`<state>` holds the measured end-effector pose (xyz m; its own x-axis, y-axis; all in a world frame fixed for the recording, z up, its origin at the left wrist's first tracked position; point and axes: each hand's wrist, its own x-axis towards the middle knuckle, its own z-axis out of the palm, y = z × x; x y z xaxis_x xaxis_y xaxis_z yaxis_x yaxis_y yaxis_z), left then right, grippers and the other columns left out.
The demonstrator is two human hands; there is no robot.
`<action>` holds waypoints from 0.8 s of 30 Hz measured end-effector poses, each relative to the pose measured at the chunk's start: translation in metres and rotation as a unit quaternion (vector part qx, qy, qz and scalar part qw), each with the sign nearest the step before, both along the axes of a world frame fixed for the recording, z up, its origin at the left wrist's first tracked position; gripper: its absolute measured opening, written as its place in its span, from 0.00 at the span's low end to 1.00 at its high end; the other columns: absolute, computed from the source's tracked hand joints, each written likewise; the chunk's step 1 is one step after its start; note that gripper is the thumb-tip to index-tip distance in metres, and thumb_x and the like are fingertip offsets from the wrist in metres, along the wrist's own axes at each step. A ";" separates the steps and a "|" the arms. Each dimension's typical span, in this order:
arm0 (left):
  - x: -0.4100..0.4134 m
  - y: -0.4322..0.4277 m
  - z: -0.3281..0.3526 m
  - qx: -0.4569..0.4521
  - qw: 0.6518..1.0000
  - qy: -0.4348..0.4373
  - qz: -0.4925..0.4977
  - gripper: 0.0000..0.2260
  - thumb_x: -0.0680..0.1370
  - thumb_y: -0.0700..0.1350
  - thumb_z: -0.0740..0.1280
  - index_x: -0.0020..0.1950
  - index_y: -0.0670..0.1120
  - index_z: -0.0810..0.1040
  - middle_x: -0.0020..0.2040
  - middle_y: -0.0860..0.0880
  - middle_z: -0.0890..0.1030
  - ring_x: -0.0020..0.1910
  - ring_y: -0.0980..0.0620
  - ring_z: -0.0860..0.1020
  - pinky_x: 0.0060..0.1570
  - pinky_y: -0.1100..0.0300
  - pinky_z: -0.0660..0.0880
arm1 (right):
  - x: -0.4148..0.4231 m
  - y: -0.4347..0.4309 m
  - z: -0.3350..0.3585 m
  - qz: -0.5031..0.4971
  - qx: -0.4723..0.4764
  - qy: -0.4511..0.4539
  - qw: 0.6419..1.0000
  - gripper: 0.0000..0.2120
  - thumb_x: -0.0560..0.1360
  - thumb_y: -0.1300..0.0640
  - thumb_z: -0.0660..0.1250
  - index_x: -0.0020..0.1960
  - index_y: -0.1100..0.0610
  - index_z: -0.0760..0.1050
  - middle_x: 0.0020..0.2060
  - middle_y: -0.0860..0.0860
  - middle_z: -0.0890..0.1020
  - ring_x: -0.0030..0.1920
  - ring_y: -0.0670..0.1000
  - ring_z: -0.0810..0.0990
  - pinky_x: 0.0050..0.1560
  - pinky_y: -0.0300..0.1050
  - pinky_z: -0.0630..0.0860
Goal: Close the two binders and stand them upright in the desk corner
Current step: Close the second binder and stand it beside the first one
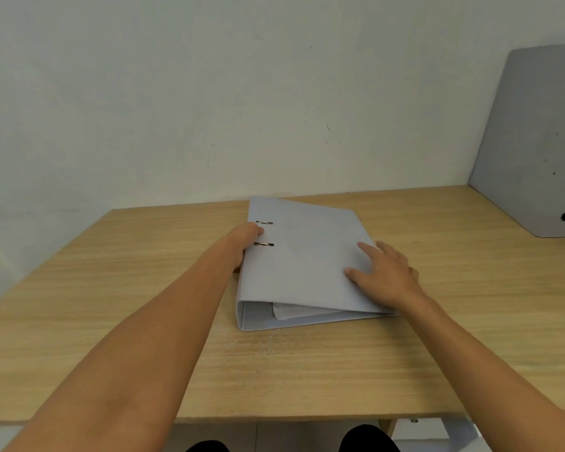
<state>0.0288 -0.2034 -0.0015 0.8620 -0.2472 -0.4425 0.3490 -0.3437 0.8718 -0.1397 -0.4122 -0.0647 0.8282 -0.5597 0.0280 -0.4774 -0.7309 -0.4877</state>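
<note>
A pale grey binder (300, 252) lies flat on the wooden desk (144, 288), its cover down over loose sheets that show at the front edge. My left hand (245, 239) grips its spine side, thumb on top near two metal slots. My right hand (385, 272) rests flat on the cover's right part, fingers spread. A second grey binder (532, 141) stands upright in the far right desk corner, leaning against the wall, its spine hole facing front.
A white wall runs along the back of the desk. The desk's front edge is near my body, with my dark-clad knees below it. A grey object (460, 432) shows under the desk at the right.
</note>
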 end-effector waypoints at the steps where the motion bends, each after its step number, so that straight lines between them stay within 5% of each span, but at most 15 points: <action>1: 0.002 -0.001 0.000 0.003 1.000 0.005 0.000 0.09 0.79 0.48 0.64 0.42 0.45 0.74 0.37 0.47 0.80 0.30 0.50 0.79 0.19 0.66 0.72 | 0.005 0.004 0.002 0.028 -0.014 0.009 0.999 0.35 0.74 0.33 0.61 0.78 0.41 0.59 0.80 0.49 0.56 0.79 0.58 0.54 0.74 0.61 0.55; 6: 0.006 0.004 -0.007 -0.019 1.000 0.013 -0.005 0.08 0.80 0.47 0.64 0.47 0.43 0.76 0.32 0.46 0.83 0.26 0.48 0.82 0.21 0.61 0.75 | 0.044 0.050 0.018 0.194 -0.012 0.017 0.981 0.33 0.77 0.33 0.57 0.79 0.42 0.56 0.81 0.47 0.54 0.80 0.57 0.50 0.77 0.62 0.51; 14: 0.009 0.003 -0.017 -0.038 0.999 -0.026 0.008 0.15 0.79 0.44 0.65 0.63 0.39 0.78 0.59 0.38 0.82 0.58 0.38 0.81 0.58 0.44 0.78 | 0.079 0.094 0.025 0.193 -0.009 0.044 0.980 0.37 0.75 0.28 0.49 0.80 0.42 0.52 0.81 0.45 0.52 0.80 0.61 0.50 0.73 0.73 0.48; 20: 0.004 0.006 -0.018 -0.041 0.998 -0.039 -0.003 0.16 0.79 0.48 0.66 0.62 0.39 0.78 0.57 0.39 0.83 0.50 0.40 0.83 0.51 0.46 0.80 | 0.068 0.095 0.024 0.217 0.013 0.079 0.973 0.35 0.78 0.30 0.44 0.81 0.42 0.44 0.82 0.44 0.45 0.81 0.58 0.42 0.75 0.67 0.40; 24: 0.001 0.017 -0.021 -0.063 0.998 -0.006 -0.013 0.13 0.79 0.53 0.65 0.53 0.44 0.79 0.47 0.44 0.84 0.39 0.47 0.82 0.36 0.56 0.78 | 0.046 0.053 0.042 0.212 0.082 0.078 0.971 0.36 0.80 0.38 0.56 0.82 0.50 0.48 0.82 0.52 0.50 0.81 0.54 0.48 0.79 0.53 0.45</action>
<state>0.0301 -0.1866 -0.0224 0.8595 -0.3233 -0.3958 0.3304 -0.2393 0.9130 -0.0936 -0.3590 -0.0229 0.9722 -0.1539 -0.1764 -0.2277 -0.7966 -0.5600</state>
